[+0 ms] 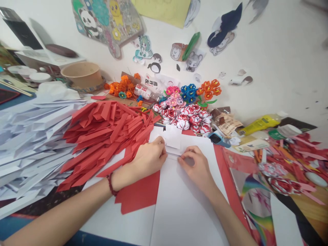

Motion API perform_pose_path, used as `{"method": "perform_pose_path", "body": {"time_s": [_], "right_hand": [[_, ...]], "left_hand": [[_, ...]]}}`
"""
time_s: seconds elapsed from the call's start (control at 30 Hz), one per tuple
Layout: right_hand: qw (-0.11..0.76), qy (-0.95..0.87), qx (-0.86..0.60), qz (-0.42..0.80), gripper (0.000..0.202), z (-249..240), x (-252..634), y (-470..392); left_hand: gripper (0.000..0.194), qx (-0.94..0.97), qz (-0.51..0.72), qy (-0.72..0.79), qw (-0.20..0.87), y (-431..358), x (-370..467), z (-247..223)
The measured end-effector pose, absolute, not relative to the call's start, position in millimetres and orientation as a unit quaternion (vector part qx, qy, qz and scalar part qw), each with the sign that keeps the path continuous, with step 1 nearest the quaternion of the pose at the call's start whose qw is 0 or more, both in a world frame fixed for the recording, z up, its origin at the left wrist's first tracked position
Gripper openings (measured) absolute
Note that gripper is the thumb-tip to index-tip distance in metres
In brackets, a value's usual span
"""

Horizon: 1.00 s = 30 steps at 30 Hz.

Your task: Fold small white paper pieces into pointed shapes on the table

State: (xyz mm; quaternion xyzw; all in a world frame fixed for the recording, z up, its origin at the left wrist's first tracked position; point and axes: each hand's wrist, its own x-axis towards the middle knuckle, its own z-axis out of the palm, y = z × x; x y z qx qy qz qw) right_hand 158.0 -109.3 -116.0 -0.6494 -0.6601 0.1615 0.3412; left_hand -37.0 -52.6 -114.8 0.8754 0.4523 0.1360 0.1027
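My left hand (153, 153), with a dark red bracelet at the wrist, is closed in a pinch at the left end of a narrow white paper strip (173, 151). At the strip's right end, the thumb and forefinger of my right hand (196, 164) pinch together, leaving a round gap behind the fingertips. Just beyond the strip lies a small white paper piece (173, 136). Under both hands is a large white sheet (187, 208). Red paper (140, 194) shows beneath my left forearm.
Heaps of folded white strips (33, 136) and red strips (107, 136) cover the left side. Red-and-white paper flowers (192, 116) stand at the back by the wall. A blue watch (217, 139), a yellow bottle (261, 123) and paper scraps (302, 153) lie to the right.
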Motion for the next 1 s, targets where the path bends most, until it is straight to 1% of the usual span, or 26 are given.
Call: {"method": "perform_pose_path", "body": {"time_s": [0.57, 0.87, 1.0], "right_hand": [[0.343, -0.654, -0.653, 0.170, 0.008, -115.1, 158.9, -108.1], [0.348, -0.657, -0.649, 0.163, 0.008, -114.3, 160.4, -108.4], [0.359, -0.656, -0.643, 0.169, 0.008, -114.5, 161.2, -108.2]], "left_hand": [[0.012, 0.873, 0.144, 0.452, 0.110, -53.0, -33.8, -109.2], [0.008, 0.868, 0.143, 0.443, 0.174, -48.5, -35.8, -102.1], [0.004, 0.865, 0.152, 0.442, 0.181, -48.9, -35.6, -101.8]]}}
